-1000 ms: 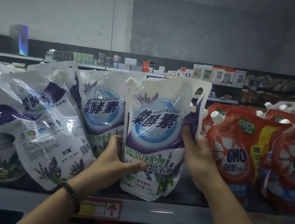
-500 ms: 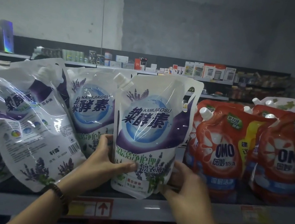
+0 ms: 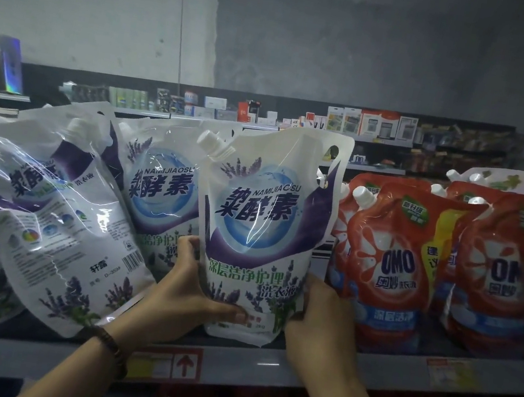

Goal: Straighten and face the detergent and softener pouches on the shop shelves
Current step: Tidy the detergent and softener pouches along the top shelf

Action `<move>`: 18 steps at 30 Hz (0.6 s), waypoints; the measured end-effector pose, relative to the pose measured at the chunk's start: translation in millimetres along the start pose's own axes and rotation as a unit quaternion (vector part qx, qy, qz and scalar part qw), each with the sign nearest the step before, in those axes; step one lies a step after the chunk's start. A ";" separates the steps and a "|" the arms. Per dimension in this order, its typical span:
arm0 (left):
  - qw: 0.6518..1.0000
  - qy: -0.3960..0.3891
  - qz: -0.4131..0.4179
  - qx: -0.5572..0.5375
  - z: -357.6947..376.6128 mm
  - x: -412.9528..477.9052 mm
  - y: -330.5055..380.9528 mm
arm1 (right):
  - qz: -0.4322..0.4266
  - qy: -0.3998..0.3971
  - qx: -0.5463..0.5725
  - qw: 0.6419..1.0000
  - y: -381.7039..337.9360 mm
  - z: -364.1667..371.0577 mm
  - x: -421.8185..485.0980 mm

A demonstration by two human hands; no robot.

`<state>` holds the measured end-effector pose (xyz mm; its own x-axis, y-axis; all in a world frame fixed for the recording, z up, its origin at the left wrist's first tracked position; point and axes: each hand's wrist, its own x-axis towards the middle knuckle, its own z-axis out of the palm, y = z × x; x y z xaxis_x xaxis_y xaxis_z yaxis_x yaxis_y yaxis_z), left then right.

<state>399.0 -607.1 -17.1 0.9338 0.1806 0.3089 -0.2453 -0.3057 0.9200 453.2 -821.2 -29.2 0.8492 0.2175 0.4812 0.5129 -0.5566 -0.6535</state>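
**Both hands on the front lavender pouch**

I see the grey shelf edge [image 3: 346, 368] running across the view. On the left of the shelf, leaning lavender detergent pouches [image 3: 53, 215] tip sideways. On the right, red OMO pouches [image 3: 391, 265] stand upright. Between them the front lavender pouch [image 3: 261, 233] stands upright, label towards me, base at the shelf's front. The left hand [image 3: 188, 297] grips its lower left edge, thumb across the front. The right hand [image 3: 320, 319] clasps the lower right edge. A beaded bracelet [image 3: 111, 346] circles the left wrist.

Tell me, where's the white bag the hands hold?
Head view: the white pouch stands at centre, between leaning white pouches on its left and red OMO pouches on its right.
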 end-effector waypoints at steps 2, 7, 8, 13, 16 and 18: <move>1.000 0.014 0.011 0.025 1.0 0.5 -2.9 | -0.014 0.005 -0.006 1.000 -2.6 -2.6 2.1; 0.991 0.060 0.047 0.107 8.7 3.0 -8.7 | -0.038 0.024 -0.006 0.999 -7.1 -11.1 4.2; 0.988 0.070 0.057 0.125 12.2 2.3 -8.1 | -0.036 0.026 -0.020 0.999 -7.3 -11.6 4.9; 0.975 0.121 0.076 0.173 31.9 -6.6 0.0 | -0.025 0.007 -0.038 0.999 -9.5 -16.6 7.7; 0.972 0.143 0.079 0.168 41.6 -11.8 4.3 | -0.020 0.013 -0.046 0.999 -7.7 -16.8 8.3; 0.965 0.163 0.082 0.188 46.6 -14.7 5.5 | -0.014 0.017 -0.049 0.999 -6.1 -16.6 9.1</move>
<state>396.1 -655.0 -27.9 0.7433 0.3670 0.5594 -0.2134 -0.6624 0.7181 455.7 -829.1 -11.2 0.8296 0.2076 0.5183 0.5196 -0.6268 -0.5807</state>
